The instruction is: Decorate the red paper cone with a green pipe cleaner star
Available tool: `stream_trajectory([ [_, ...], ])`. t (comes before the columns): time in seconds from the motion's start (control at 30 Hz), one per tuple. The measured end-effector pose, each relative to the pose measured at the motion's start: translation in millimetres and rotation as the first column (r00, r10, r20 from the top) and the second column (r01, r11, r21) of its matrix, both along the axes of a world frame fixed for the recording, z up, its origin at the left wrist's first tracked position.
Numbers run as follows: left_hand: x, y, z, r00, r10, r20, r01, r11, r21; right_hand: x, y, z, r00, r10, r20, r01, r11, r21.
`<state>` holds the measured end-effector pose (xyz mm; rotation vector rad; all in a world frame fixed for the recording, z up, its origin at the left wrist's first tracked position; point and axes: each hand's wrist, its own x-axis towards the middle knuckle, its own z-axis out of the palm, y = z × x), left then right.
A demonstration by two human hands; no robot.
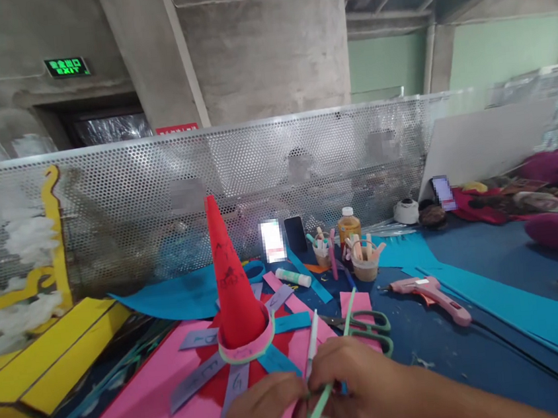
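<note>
My left hand and my right hand meet low in the middle, fingers pinched together on a narrow pale green strip. The strip slants from lower left up to the right. Part of it is hidden by my fingers. Just beyond the fingertips lies a white pen-like stick. Green-handled scissors rest past my right hand. A red cone stands upright to the left, ringed at its base by a pink band with a pale green edge. Lettered purple and blue strips radiate around it.
A pink glue gun lies right, its cord trailing forward. Behind are a glue stick, a dark phone, an amber bottle and cups of markers. Yellow folded pieces sit left. A perforated metal panel closes the back.
</note>
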<state>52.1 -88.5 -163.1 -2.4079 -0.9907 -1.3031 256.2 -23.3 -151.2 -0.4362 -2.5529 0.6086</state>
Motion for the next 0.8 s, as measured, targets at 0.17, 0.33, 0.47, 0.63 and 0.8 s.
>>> stream_trajectory([
  [0.17,-1,1,-6.5,0.941,0.027,0.336,0.093,0.937,-0.336,-2,-1,8.7,0.996,-0.049,-0.07,0.042,0.994,-0.096],
  [0.33,1,2,-10.3,0.783,0.098,0.614,0.348,0.749,-0.564,-4,-1,9.0,0.992,-0.052,-0.115,0.037,0.991,-0.128],
  [0.47,4,5,-7.0,0.676,0.167,0.718,0.487,0.63,-0.605,-7,-2,6.4,0.988,-0.092,-0.122,0.077,0.989,-0.126],
  [0.63,6,9,-8.3,0.524,0.246,0.816,0.63,0.533,-0.565,-6,-1,5.9,0.988,-0.102,-0.113,0.087,0.988,-0.127],
  [0.8,9,8,-3.0,0.277,0.469,0.838,0.761,0.426,-0.49,2,3,10.3,0.964,-0.212,-0.16,0.188,0.97,-0.155],
])
